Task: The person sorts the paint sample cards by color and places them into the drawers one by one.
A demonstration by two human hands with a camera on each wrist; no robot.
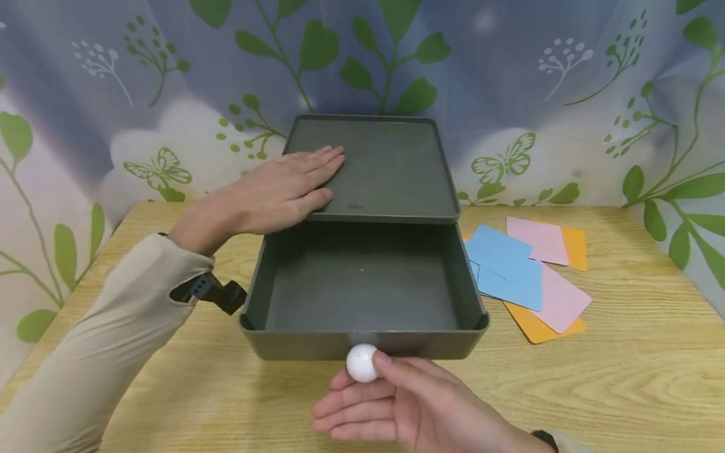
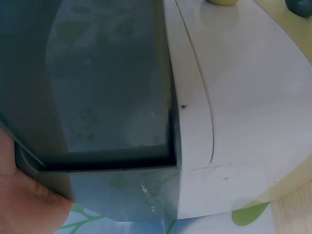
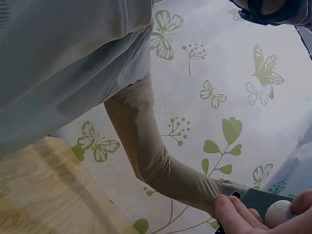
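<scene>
My right hand (image 1: 410, 406) pinches a white ball (image 1: 362, 364) between thumb and forefinger, the remaining fingers extended and the palm turned upward. The ball is at 6 o'clock of the grey box (image 1: 305, 346), by its front wall; I cannot tell whether they touch. My left hand (image 1: 284, 190) rests on the grey lid (image 1: 385, 165) at its 9 o'clock side, fingers straight and close together. The lid lies over the box's 12 o'clock portion; the 6 o'clock portion is uncovered. Blue, pink and orange cards (image 1: 512, 277) overlap on the tabletop (image 1: 642, 340) at 3 o'clock of the box.
</scene>
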